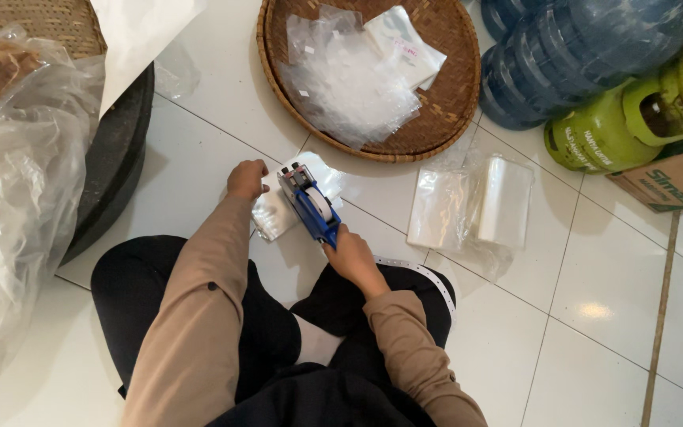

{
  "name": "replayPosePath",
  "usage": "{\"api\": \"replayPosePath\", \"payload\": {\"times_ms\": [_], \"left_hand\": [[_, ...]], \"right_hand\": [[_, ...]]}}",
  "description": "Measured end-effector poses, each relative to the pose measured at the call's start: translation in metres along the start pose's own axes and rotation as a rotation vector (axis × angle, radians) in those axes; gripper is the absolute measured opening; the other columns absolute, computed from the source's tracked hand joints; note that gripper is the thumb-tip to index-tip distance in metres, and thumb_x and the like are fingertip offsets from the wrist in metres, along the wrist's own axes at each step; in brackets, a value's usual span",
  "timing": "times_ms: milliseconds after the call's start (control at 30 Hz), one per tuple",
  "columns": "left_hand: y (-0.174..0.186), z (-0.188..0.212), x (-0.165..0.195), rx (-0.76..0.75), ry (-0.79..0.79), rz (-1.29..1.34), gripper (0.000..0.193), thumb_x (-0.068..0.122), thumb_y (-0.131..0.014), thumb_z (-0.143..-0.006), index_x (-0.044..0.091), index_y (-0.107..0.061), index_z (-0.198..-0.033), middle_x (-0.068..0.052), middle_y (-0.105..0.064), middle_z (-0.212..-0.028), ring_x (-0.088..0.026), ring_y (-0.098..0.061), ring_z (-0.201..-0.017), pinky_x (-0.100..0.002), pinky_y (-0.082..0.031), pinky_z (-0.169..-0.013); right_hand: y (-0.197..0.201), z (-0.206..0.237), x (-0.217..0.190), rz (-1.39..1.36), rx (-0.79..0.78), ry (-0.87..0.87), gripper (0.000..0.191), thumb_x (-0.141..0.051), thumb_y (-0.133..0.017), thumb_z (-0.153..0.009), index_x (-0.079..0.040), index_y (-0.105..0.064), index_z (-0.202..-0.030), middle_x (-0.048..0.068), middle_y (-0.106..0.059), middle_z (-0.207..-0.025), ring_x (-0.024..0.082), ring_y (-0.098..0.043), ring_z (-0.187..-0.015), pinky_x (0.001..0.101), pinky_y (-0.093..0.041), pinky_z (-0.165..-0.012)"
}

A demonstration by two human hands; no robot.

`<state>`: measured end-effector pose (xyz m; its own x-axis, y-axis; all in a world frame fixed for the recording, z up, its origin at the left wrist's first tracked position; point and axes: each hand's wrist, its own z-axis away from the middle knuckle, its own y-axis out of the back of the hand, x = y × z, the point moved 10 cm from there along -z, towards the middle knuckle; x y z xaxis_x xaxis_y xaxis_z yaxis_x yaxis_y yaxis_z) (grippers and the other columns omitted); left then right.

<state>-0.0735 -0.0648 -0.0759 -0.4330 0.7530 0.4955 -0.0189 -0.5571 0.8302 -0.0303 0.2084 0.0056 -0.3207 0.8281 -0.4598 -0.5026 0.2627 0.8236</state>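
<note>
Two hands are engaged: a blue label gun (311, 204) is gripped by the right hand (352, 257), while a clear plastic bag (278, 207) is pinned to the floor (594, 316) by the clenched left hand (247, 179).

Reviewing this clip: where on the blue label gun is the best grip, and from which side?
Grip the label gun by its blue handle end, coming from the person's side. The handle points back toward the body, where the right hand already wraps it; the roll and head face away.
</note>
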Motion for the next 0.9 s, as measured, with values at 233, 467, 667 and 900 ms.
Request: {"api": "replayPosePath", "payload": {"times_ms": [233, 467, 667, 900], "left_hand": [[-0.001, 0.009, -0.015, -0.019, 0.136, 0.194, 0.014, 0.009, -0.075, -0.089, 0.007, -0.07, -0.102, -0.012, -0.074, -0.101, -0.03, -0.077, -0.092, -0.04, -0.057, -0.082], [-0.006, 0.015, -0.034, -0.027, 0.307, 0.407, 0.002, 0.008, -0.065, -0.098, 0.007, -0.065, -0.099, -0.01, -0.074, -0.084, -0.028, -0.078, -0.081, -0.037, -0.056, -0.077], [0.009, -0.006, -0.026, -0.024, 0.127, 0.109, 0.005, 0.014, -0.08, -0.085, 0.014, -0.075, -0.085, -0.01, -0.076, -0.092, -0.03, -0.071, -0.091, -0.042, -0.055, -0.084], [0.057, -0.008, -0.056, 0.348, 0.378, 0.536, 0.014, 0.004, -0.061, -0.088, 0.004, -0.061, -0.102, -0.007, -0.071, -0.086, -0.021, -0.073, -0.069, -0.036, -0.058, -0.064]], "right_hand": [[0.039, 0.041, 0.02, -0.027, -0.13, -0.037, 0.048, -0.037, -0.074, -0.085, 0.007, -0.062, -0.101, 0.031, -0.07, -0.09, 0.048, -0.067, -0.089, 0.0506, -0.054, -0.081], [0.076, 0.034, 0.049, -0.334, 0.157, -0.131, 0.044, -0.035, -0.073, -0.086, 0.006, -0.063, -0.1, 0.024, -0.072, -0.081, 0.039, -0.072, -0.078, 0.0428, -0.054, -0.072], [0.074, 0.023, 0.081, -0.718, 0.299, -0.125, 0.03, -0.02, -0.073, -0.089, 0.005, -0.066, -0.103, 0.011, -0.073, -0.079, 0.017, -0.07, -0.067, 0.0315, -0.054, -0.062], [0.07, 0.018, 0.094, -0.899, 0.378, -0.13, 0.027, -0.018, -0.07, -0.093, 0.005, -0.064, -0.106, 0.01, -0.073, -0.083, 0.018, -0.073, -0.07, 0.0294, -0.057, -0.061]]}}
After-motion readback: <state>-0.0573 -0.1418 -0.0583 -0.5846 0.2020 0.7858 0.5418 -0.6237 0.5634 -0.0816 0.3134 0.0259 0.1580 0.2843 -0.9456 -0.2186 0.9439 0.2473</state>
